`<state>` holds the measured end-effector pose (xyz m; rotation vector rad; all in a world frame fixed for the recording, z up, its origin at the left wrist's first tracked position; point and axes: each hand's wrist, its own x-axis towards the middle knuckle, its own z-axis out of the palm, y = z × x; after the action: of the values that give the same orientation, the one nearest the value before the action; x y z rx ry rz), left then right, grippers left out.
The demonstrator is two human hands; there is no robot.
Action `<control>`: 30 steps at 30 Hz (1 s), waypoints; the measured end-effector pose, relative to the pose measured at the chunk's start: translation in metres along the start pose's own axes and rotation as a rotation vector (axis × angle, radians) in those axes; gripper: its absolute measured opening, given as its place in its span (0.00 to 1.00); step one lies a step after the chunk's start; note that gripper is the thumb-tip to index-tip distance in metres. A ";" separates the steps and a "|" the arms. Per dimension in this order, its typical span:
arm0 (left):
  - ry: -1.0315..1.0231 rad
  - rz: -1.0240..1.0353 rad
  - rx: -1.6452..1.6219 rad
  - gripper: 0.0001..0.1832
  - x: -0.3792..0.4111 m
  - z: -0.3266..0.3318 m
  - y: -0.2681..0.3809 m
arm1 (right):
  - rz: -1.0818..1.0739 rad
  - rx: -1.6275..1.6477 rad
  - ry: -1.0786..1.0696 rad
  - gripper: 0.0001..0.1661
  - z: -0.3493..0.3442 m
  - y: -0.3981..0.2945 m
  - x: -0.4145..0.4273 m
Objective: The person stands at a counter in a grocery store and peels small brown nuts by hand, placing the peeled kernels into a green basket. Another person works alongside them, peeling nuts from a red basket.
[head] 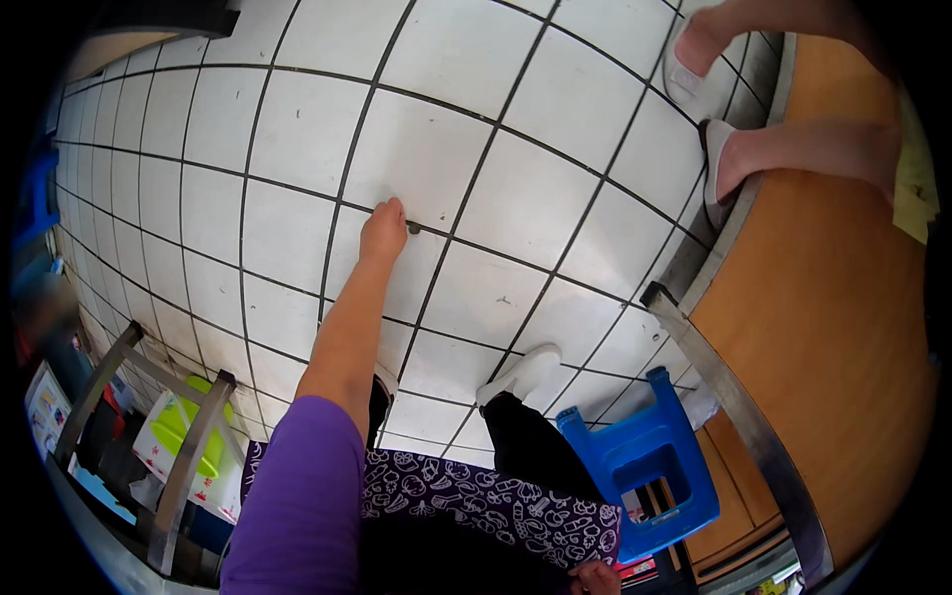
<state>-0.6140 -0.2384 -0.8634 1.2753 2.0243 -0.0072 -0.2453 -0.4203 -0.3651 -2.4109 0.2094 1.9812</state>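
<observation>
My left hand (384, 232) reaches out ahead over the white tiled floor (506, 190), its arm in a purple short sleeve (297, 491). The fingers are curled in and the back of the hand faces me, so the inside of the grip is hidden. A small dark round thing (414, 229) shows just right of the hand, on or above a tile joint. My right hand (596, 577) is partly cut off at the bottom edge, beside my dark apron (491, 498) with white vegetable drawings. What it holds or touches cannot be seen.
A blue plastic stool (639, 476) is to my right, near a metal frame leg (751, 416) and a wooden panel (833, 297). Another person's shoes (718, 167) are at upper right. Left are metal legs (190, 476) and a green plastic item (190, 431) on a white box (223, 491).
</observation>
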 end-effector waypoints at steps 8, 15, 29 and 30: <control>0.003 -0.084 -0.209 0.17 -0.083 -0.017 0.026 | -0.009 0.055 -0.001 0.09 -0.008 0.005 -0.011; -0.121 0.206 -0.109 0.19 -0.065 0.038 0.099 | 0.006 0.002 -0.047 0.13 -0.020 0.004 -0.001; -0.753 0.081 -0.543 0.12 -0.290 -0.024 0.137 | -0.150 -0.049 -0.178 0.12 -0.010 0.077 -0.006; -0.811 0.087 -0.584 0.11 -0.326 -0.073 0.168 | -0.186 -0.064 -0.178 0.13 -0.007 0.086 -0.006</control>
<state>-0.4459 -0.3801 -0.5610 0.7917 1.1477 0.0876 -0.2494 -0.5061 -0.3520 -2.1796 -0.0791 2.1291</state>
